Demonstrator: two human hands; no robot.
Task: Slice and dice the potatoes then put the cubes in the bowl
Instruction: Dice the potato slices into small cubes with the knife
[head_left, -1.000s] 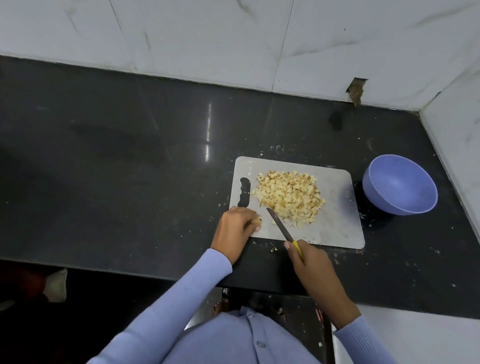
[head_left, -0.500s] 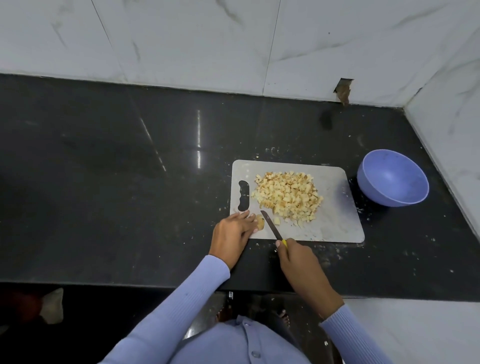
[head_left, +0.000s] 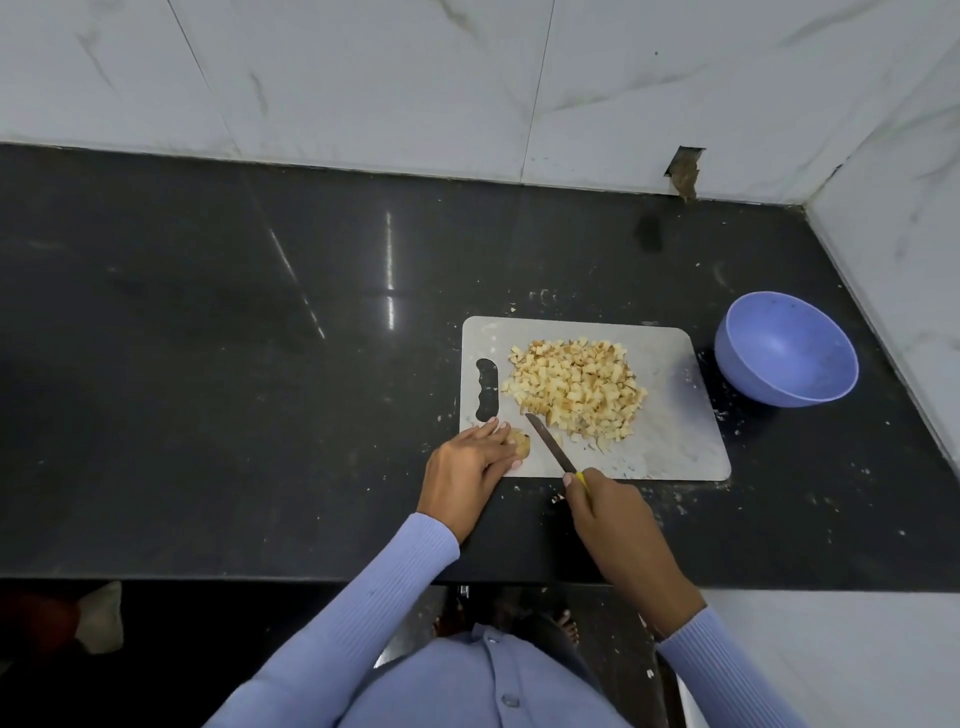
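A heap of pale potato cubes (head_left: 576, 392) lies in the middle of a grey cutting board (head_left: 670, 441). At the board's near-left corner my left hand (head_left: 467, 462) holds down a small leftover potato piece (head_left: 519, 444) with its fingertips. My right hand (head_left: 613, 514) grips the yellow handle of a knife (head_left: 550, 441). The blade lies slanted just right of the piece, its tip near the heap. An empty purple bowl (head_left: 785, 362) stands right of the board.
The board rests on a black stone counter (head_left: 234, 389) whose front edge runs below my hands. White marble walls close the back and the right side close behind the bowl. Potato crumbs are scattered around the board.
The view has shifted. My left hand's fingers have stretched out over the potato piece, and the knife blade has edged left toward it.
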